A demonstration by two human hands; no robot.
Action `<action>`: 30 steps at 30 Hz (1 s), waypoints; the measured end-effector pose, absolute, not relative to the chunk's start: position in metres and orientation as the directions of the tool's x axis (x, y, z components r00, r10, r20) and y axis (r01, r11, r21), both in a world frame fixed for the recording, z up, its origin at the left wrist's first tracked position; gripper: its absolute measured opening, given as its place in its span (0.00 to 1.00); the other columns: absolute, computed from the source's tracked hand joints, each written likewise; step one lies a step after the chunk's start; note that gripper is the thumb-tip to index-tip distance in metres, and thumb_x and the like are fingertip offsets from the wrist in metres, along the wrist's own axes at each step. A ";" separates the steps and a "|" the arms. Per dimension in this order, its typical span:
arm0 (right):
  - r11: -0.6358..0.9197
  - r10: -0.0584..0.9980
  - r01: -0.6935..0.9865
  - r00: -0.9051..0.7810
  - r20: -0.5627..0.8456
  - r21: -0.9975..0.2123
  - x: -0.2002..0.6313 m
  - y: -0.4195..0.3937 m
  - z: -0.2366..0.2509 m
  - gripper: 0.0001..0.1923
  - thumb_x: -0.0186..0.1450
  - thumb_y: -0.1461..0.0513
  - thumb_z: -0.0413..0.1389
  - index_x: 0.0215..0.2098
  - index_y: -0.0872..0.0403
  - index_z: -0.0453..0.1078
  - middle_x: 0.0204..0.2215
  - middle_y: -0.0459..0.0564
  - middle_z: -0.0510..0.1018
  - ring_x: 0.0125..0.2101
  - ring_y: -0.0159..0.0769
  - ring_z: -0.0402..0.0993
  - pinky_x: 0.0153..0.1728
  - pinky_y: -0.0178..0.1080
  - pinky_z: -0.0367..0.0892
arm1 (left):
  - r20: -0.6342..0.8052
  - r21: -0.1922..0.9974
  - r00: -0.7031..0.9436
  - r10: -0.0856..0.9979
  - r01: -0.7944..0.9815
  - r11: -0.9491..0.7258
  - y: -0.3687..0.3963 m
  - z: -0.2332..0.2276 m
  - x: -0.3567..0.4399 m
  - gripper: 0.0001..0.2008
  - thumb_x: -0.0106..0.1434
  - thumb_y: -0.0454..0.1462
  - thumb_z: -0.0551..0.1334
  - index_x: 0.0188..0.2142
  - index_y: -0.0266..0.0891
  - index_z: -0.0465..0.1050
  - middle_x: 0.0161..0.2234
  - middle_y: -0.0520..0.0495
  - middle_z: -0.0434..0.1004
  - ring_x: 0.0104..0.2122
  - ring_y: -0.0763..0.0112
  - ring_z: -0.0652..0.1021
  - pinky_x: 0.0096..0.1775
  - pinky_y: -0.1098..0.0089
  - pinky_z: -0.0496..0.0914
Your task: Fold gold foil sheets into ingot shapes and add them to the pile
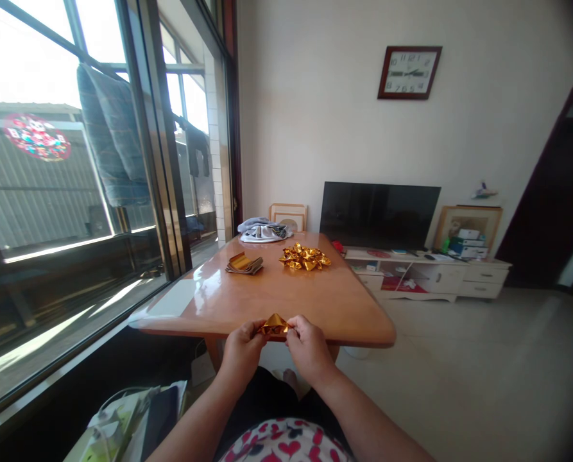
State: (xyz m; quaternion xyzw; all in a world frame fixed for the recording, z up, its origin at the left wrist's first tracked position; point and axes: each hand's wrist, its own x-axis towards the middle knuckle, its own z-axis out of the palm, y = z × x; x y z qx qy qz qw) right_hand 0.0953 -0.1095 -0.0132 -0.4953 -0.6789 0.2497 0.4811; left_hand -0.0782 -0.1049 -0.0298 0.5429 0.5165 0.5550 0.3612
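Between my two hands is a folded piece of shiny gold paper [275,323], held at the near edge of the table. My left hand [244,346] pinches its left end, and my right hand [308,343] pinches the right end. Farther back on the wooden table [267,298] lies a pile of folded gold paper pieces [305,256]. To the left of that pile rests a stack of flat gold paper sheets [244,263], its top sheet curling up.
Folded cloth [264,231] lies at the table's far end. Tall glass windows [65,192] run along the left. A television [380,215] stands on a low white cabinet [440,276] beyond the table. Papers and a power strip [108,427] sit low at my left.
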 end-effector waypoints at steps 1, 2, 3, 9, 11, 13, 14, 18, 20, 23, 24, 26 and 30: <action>0.385 0.913 0.440 -0.049 0.406 -0.812 0.095 -0.110 -0.013 0.10 0.65 0.63 0.51 0.38 0.51 0.75 0.28 0.49 0.80 0.29 0.39 0.76 0.29 0.36 0.63 | 0.230 0.964 -0.149 0.962 0.169 -0.204 -0.105 -0.030 -0.079 0.21 0.53 0.37 0.62 0.46 0.36 0.82 0.39 0.42 0.86 0.38 0.57 0.82 0.40 0.65 0.73; 0.385 0.912 0.446 -0.053 0.406 -0.808 0.095 -0.111 -0.012 0.10 0.65 0.63 0.51 0.38 0.51 0.75 0.28 0.49 0.80 0.29 0.39 0.76 0.30 0.36 0.63 | 0.230 0.963 -0.149 0.962 0.177 -0.203 -0.104 -0.030 -0.079 0.21 0.52 0.37 0.62 0.45 0.36 0.82 0.39 0.43 0.86 0.38 0.57 0.82 0.40 0.65 0.73; 0.387 0.912 0.451 -0.056 0.407 -0.805 0.095 -0.111 -0.012 0.10 0.65 0.63 0.51 0.38 0.51 0.76 0.28 0.49 0.80 0.29 0.40 0.76 0.30 0.36 0.63 | 0.231 0.962 -0.148 0.962 0.185 -0.202 -0.104 -0.030 -0.079 0.21 0.52 0.37 0.62 0.45 0.36 0.82 0.39 0.43 0.86 0.37 0.57 0.82 0.40 0.65 0.73; 0.398 0.907 0.466 -0.069 0.416 -0.790 0.094 -0.112 -0.010 0.12 0.66 0.64 0.51 0.40 0.52 0.78 0.30 0.50 0.82 0.31 0.40 0.78 0.32 0.36 0.65 | 0.236 0.953 -0.153 0.960 0.231 -0.197 -0.104 -0.029 -0.082 0.21 0.52 0.37 0.62 0.45 0.35 0.82 0.38 0.43 0.86 0.36 0.57 0.82 0.39 0.65 0.72; 0.403 0.904 0.470 -0.073 0.421 -0.785 0.094 -0.112 -0.009 0.13 0.66 0.64 0.51 0.40 0.52 0.78 0.31 0.50 0.83 0.33 0.40 0.79 0.34 0.35 0.65 | 0.237 0.950 -0.151 0.960 0.243 -0.197 -0.103 -0.029 -0.082 0.21 0.52 0.36 0.61 0.45 0.36 0.82 0.37 0.43 0.86 0.36 0.58 0.81 0.38 0.66 0.72; 0.415 0.898 0.475 -0.076 0.434 -0.776 0.093 -0.113 -0.009 0.14 0.66 0.64 0.51 0.41 0.52 0.79 0.32 0.49 0.84 0.33 0.39 0.80 0.35 0.35 0.65 | 0.239 0.948 -0.149 0.960 0.252 -0.197 -0.103 -0.030 -0.082 0.21 0.52 0.36 0.60 0.44 0.36 0.83 0.37 0.44 0.86 0.36 0.58 0.81 0.38 0.66 0.72; 0.424 0.894 0.476 -0.080 0.442 -0.771 0.093 -0.113 -0.009 0.15 0.66 0.65 0.51 0.42 0.52 0.79 0.32 0.49 0.84 0.34 0.39 0.80 0.35 0.35 0.66 | 0.240 0.947 -0.149 0.959 0.255 -0.197 -0.103 -0.030 -0.082 0.21 0.52 0.35 0.60 0.44 0.36 0.83 0.37 0.44 0.86 0.36 0.58 0.81 0.39 0.66 0.72; 0.439 0.888 0.480 -0.107 0.446 -0.760 0.092 -0.114 -0.009 0.16 0.66 0.65 0.51 0.43 0.51 0.81 0.32 0.48 0.84 0.34 0.39 0.81 0.35 0.34 0.66 | 0.245 0.945 -0.155 0.957 0.259 -0.200 -0.103 -0.030 -0.082 0.19 0.51 0.35 0.60 0.42 0.36 0.83 0.36 0.45 0.86 0.36 0.58 0.81 0.39 0.66 0.72; 0.438 0.891 0.475 -0.117 0.439 -0.763 0.092 -0.114 -0.009 0.16 0.66 0.64 0.51 0.42 0.51 0.81 0.32 0.48 0.84 0.34 0.38 0.80 0.35 0.34 0.66 | 0.247 0.946 -0.157 0.956 0.255 -0.202 -0.103 -0.030 -0.082 0.19 0.51 0.35 0.61 0.41 0.36 0.83 0.35 0.45 0.86 0.36 0.58 0.81 0.39 0.66 0.71; 0.431 0.895 0.460 -0.106 0.434 -0.777 0.094 -0.113 -0.009 0.16 0.67 0.63 0.51 0.42 0.52 0.81 0.32 0.49 0.84 0.32 0.39 0.80 0.33 0.34 0.67 | 0.246 0.950 -0.159 0.956 0.233 -0.206 -0.104 -0.030 -0.081 0.19 0.52 0.37 0.62 0.43 0.36 0.82 0.36 0.44 0.85 0.36 0.58 0.81 0.38 0.66 0.72; 0.427 0.896 0.454 -0.096 0.434 -0.782 0.095 -0.112 -0.009 0.16 0.67 0.63 0.51 0.42 0.53 0.81 0.32 0.50 0.84 0.32 0.39 0.80 0.32 0.34 0.67 | 0.246 0.952 -0.159 0.956 0.223 -0.208 -0.104 -0.030 -0.081 0.20 0.53 0.38 0.62 0.44 0.35 0.81 0.37 0.43 0.85 0.36 0.59 0.81 0.38 0.66 0.72; 0.421 0.897 0.444 -0.074 0.436 -0.791 0.097 -0.111 -0.009 0.16 0.67 0.63 0.51 0.44 0.53 0.80 0.32 0.51 0.84 0.32 0.39 0.80 0.32 0.34 0.67 | 0.246 0.955 -0.160 0.956 0.209 -0.211 -0.105 -0.031 -0.080 0.20 0.54 0.39 0.62 0.45 0.35 0.80 0.37 0.43 0.85 0.35 0.60 0.81 0.37 0.67 0.72; 0.411 0.899 0.448 -0.055 0.435 -0.794 0.099 -0.108 -0.011 0.16 0.66 0.63 0.51 0.45 0.53 0.80 0.31 0.51 0.84 0.33 0.39 0.80 0.33 0.34 0.68 | 0.254 0.951 -0.178 0.951 0.225 -0.212 -0.108 -0.032 -0.078 0.14 0.54 0.40 0.62 0.38 0.35 0.78 0.30 0.47 0.81 0.29 0.66 0.78 0.32 0.70 0.69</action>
